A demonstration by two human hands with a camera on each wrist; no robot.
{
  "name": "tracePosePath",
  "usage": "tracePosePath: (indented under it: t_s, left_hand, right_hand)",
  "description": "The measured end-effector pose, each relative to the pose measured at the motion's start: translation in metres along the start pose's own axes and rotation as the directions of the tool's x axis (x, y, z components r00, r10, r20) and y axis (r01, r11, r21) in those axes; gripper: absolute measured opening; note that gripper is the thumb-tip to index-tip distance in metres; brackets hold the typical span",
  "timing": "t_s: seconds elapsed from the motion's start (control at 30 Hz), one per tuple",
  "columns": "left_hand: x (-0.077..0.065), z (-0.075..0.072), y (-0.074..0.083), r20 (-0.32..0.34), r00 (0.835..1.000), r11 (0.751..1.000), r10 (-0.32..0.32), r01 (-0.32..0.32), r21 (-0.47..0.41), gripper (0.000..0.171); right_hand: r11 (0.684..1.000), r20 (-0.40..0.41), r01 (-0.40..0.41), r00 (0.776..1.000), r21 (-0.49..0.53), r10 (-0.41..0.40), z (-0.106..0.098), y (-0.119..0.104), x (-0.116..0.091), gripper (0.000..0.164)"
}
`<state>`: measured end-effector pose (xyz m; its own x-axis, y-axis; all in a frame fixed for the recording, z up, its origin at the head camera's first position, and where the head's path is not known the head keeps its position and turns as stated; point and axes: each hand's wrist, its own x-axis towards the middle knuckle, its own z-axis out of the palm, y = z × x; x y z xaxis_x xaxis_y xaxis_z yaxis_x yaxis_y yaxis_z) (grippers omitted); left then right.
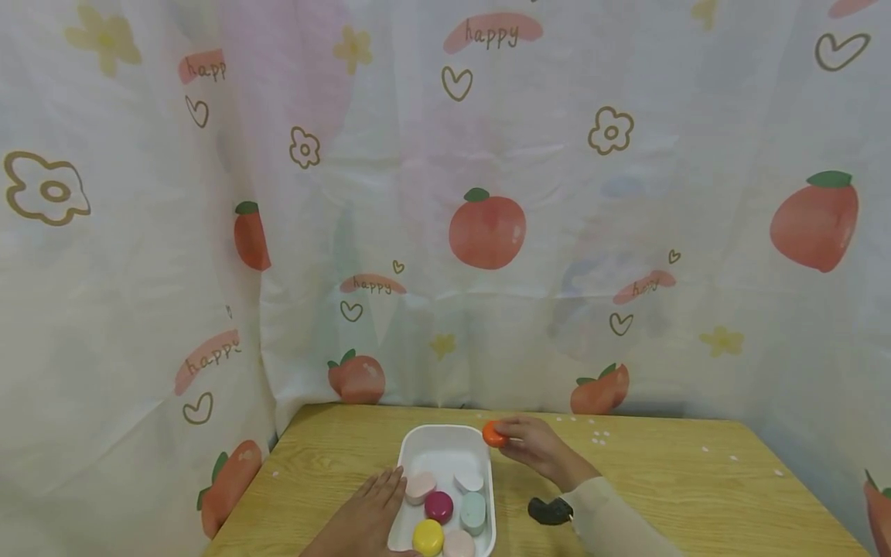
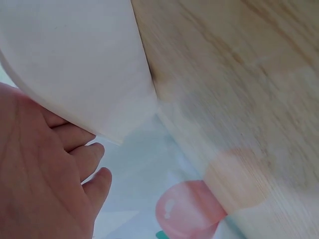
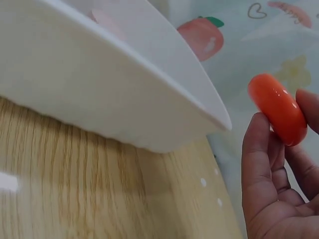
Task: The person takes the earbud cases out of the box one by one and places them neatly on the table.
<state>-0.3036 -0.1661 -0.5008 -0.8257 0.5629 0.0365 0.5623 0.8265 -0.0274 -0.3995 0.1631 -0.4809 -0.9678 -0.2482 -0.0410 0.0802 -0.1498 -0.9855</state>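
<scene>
My right hand [image 1: 537, 449] pinches a glossy orange round, flat disc [image 3: 279, 108] between thumb and fingers, just off the far right corner of a white tray [image 1: 445, 430]. In the right wrist view the right hand [image 3: 279, 199] holds the disc on edge, above the tray's rim. My left hand [image 1: 369, 510] rests against the tray's left side, its fingers extended along the rim; the left wrist view shows those fingertips [image 2: 99, 181] by the tray's wall. Inside the tray lie a magenta round piece [image 1: 438, 507], a yellow one [image 1: 428, 537], and a pale green oval [image 1: 473, 512].
Pale pink pieces [image 1: 421, 488] and a white one [image 1: 469, 483] share the tray. A black curved object [image 1: 550, 510] sits beside the right sleeve [image 1: 612, 518]. The wooden table [image 1: 696, 495] has small white marks, and a printed curtain [image 1: 543, 193] hangs around it.
</scene>
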Motion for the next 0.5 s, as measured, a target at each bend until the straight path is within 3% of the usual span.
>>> tracePosePath:
  t_s: [0.27, 0.5]
  left_hand:
    - [-0.003, 0.003, -0.005, -0.009, 0.999, 0.999, 0.047, -0.047, 0.026, 0.105]
    - [-0.002, 0.001, -0.004, 0.021, 1.000, 1.000, -0.003, 0.003, -0.012, 0.108]
  right_hand:
    - [1.000, 0.036, -0.014, 0.999, -0.011, 0.015, -0.022, 0.009, -0.010, 0.035]
    - [0.999, -0.010, -0.019, 1.000, -0.031, 0.019, -0.031, 0.015, -0.014, 0.043]
